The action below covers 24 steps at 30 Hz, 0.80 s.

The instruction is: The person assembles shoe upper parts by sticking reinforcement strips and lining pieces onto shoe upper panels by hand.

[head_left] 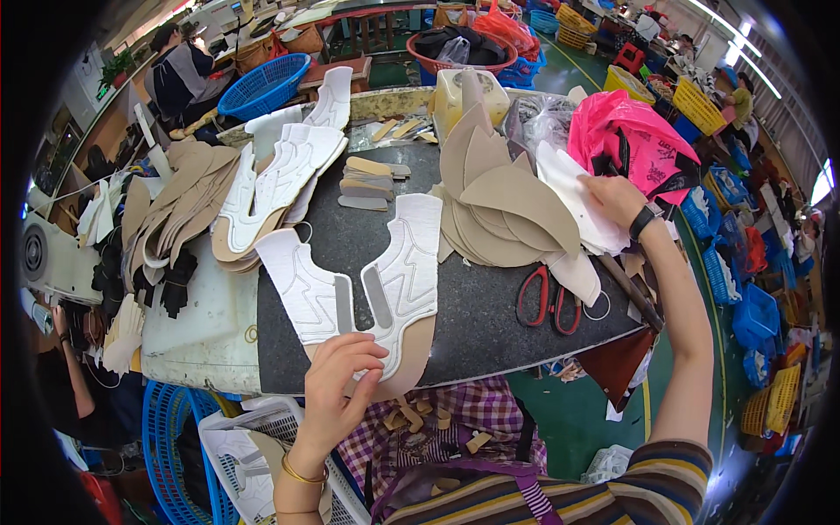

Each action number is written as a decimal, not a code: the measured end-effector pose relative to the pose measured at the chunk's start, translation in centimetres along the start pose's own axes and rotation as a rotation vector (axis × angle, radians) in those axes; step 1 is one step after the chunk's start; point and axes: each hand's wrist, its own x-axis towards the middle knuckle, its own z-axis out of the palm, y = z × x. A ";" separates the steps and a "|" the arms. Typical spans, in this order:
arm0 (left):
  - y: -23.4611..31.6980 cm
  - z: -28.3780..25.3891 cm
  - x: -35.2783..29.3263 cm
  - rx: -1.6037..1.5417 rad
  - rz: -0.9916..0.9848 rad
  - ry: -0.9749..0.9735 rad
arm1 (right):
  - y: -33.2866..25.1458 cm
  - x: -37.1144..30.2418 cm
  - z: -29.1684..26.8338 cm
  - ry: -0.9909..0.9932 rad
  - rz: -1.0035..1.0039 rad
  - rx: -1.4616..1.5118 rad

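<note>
A white shoe upper (405, 278) with stitched lines, two grey strips and a beige backing lies spread in a U on the dark work board. My left hand (341, 372) rests at its near curve, thumb and fingers apart. Off to the right, my right hand (617, 208) has its fingers closed on a white cut piece (564, 188) in a stack beside the pink bag. Beige curved pieces (516, 206) are fanned out left of that stack. Grey and tan strips (366, 182) lie in a small pile beyond the upper.
Red-handled scissors (549, 302) lie near the board's right edge. More white uppers (293, 166) are stacked at the left, beside beige pieces (188, 188). A pink plastic bag (626, 136) sits at the back right. A white basket (219, 429) stands below the table's front edge.
</note>
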 end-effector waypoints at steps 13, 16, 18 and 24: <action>0.5 2.0 5.4 -1.074 -0.392 -0.002 | -21.7 -0.4 -9.8 0.594 -0.770 0.125; 0.6 0.9 4.6 -1.006 -0.395 0.070 | -23.4 -0.2 -8.3 0.625 -0.808 0.137; -0.1 -0.1 3.1 -0.878 -0.410 0.034 | -24.5 -0.5 -8.0 0.443 -0.813 0.382; 0.4 0.1 2.1 -0.634 -0.356 0.243 | -29.4 -0.3 -7.7 0.008 -0.519 1.283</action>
